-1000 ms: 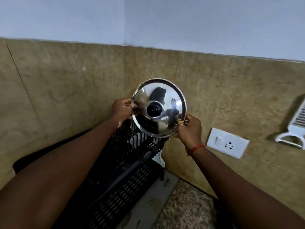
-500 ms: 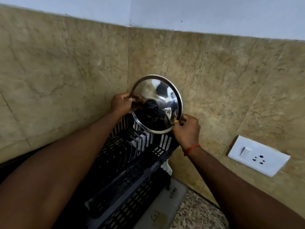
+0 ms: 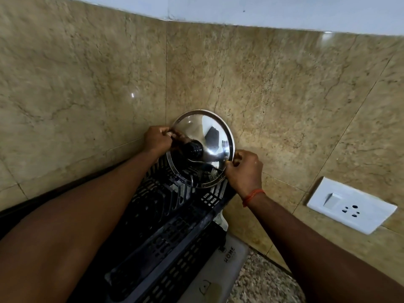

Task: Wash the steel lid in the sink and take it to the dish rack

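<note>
Head cam, only view: lid (image 3: 215, 136) is held on edge, near upright, knob (image 3: 193, 149) side facing the camera, at the far end of the dish rack (image 3: 175, 226) close to the tiled wall (image 3: 284, 95). Left hand (image 3: 157, 139) pinches the rim on the left, upper side; right hand (image 3: 244, 169) pinches the rim lower right, so both are closed on the lid, one each side, lid between them. Two-sided rim grip prob. because it's wet/slick and needs steering into a slot w/o smearing the face. Bottom edge sits right at the rack's upright tines (image 3: 185, 189); can't tell if it's seated or just above. Edge-on prob. so it drains and leans vs the wall. Rack stands on a drip tray (image 3: 218, 276) on the counter (image 3: 262, 283). Wall socket (image 3: 352, 204) off to the right, well apart. Judgement: wash done, placement nearly finished; release not yet.
</note>
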